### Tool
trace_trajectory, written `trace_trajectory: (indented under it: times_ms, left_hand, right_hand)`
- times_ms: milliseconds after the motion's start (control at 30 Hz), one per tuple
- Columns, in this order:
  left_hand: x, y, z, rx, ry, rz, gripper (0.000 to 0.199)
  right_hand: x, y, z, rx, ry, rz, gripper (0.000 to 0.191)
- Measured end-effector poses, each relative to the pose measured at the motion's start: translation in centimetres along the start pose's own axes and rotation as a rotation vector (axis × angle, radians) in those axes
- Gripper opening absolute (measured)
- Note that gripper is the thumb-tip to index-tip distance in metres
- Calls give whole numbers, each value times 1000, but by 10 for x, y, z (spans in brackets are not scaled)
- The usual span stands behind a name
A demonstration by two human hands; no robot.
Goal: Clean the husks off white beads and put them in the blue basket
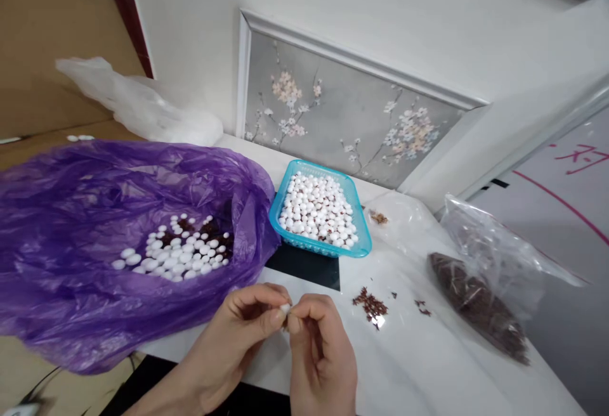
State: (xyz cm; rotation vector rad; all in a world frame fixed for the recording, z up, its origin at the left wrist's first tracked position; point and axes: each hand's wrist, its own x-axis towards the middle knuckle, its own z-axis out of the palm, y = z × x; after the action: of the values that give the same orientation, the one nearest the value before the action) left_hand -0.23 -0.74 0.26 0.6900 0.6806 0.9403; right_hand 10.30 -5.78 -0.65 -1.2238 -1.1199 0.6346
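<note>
Thumb and fingers of my left hand [247, 327] pinch a small white ball [285, 308] in front of me. My right hand [323, 349] meets it there, fingertips pressed together close against the ball; whatever they grip is too small and covered to make out. Just beyond my hands stands a blue plastic basket [328, 249] full of white balls [318, 210], with brown bits showing between them. To the right of my right hand lies a small pile of dark reddish-brown pieces [370, 305], with a few loose pieces [422, 307] farther right.
On the left, a purple plastic bag [118, 175] lies open with white balls [181, 254] and dark brown bits inside. A clear bag of brown material [476, 299] lies at the right. Behind are a crumpled white bag [147, 108] and a framed flower panel [333, 99].
</note>
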Motion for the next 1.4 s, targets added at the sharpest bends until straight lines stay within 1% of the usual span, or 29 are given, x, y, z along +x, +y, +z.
trace_trajectory:
  times_ms: [167, 333, 467, 533, 600, 667, 733, 800, 867, 1000, 1167, 1300, 1400]
  left_hand:
    - [0, 0, 1, 13, 33, 25, 11]
    - [-2, 0, 5, 4, 90, 61, 11]
    - [-1, -1, 2, 3, 88, 37, 12]
    - [-1, -1, 1, 8, 93, 25, 12]
    - [0, -1, 1, -1, 81, 25, 13]
    - [-1, 1, 2, -22, 30, 16, 12]
    - [-1, 2, 2, -39, -16, -12, 13]
    - [-2, 2, 1, -48, -14, -44, 16]
    - [-2, 1, -1, -43, 5, -33, 21]
    - [-3, 2, -1, 11, 30, 35, 19]
    - [-3, 1, 2, 41, 52, 31, 16]
    - [-2, -3, -2, 69, 63, 76, 14]
    - [0, -3, -3, 110, 16, 109, 9]
  right_hand:
    - [2, -4, 0, 38, -8, 37, 10]
    - [6, -7, -1, 110, -33, 127, 11]
    - [11, -7, -5, 138, -43, 208, 11]
    - [14, -6, -7, 141, -67, 230, 11]
    - [14, -3, -8, 193, -73, 240, 17]
    - [11, 0, -9, 259, -31, 237, 21]
    - [6, 4, -10, 268, 36, 224, 19]
    - [0, 8, -11, 226, 80, 216, 19]
    - [-5, 11, -12, 188, 88, 225, 17]
    - [-10, 13, -12, 191, 31, 248, 16]
    - [-9, 12, -12, 186, -7, 258, 16]
    - [-6, 13, -17, 109, -106, 218, 16]
    - [-4, 11, -18, 60, -123, 173, 16]
